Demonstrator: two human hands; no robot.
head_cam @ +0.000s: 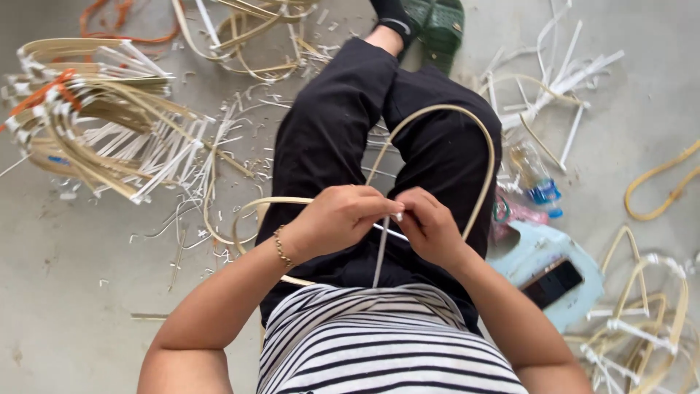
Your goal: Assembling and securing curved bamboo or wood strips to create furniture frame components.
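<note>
A bare grey concrete floor [87, 292] spreads under everything, littered with pale offcuts. At about ten o'clock lies a heap of bent cane hoops [95, 117] bound with white strips and a bit of orange cord. The person sits on the floor in black trousers [328, 138] and a striped top [379, 350], legs stretched toward twelve o'clock, one foot in a green sandal [437, 22].

The left hand [339, 219], a beaded bracelet [281, 246] on its wrist, is curled narrow, fingers pinched on the cane loop [481, 138] where its two ends meet over the lap. The forearm comes in from seven o'clock, elbow bent, wrist level. The loop arches away from the hands toward one o'clock and rests across the thighs.

A thin white strip [380, 255] hangs from between the hands toward six o'clock. The right hand [430, 226] is closed just as tight, fingertips touching the left hand's and pinching the strip at the loop's joint; its forearm runs in from five o'clock.

At three o'clock sit a plastic bottle [536, 179] and a pale blue stool [561, 255] with a dark phone [553, 283] on it. More bound hoops [642, 321] lie at four o'clock.
</note>
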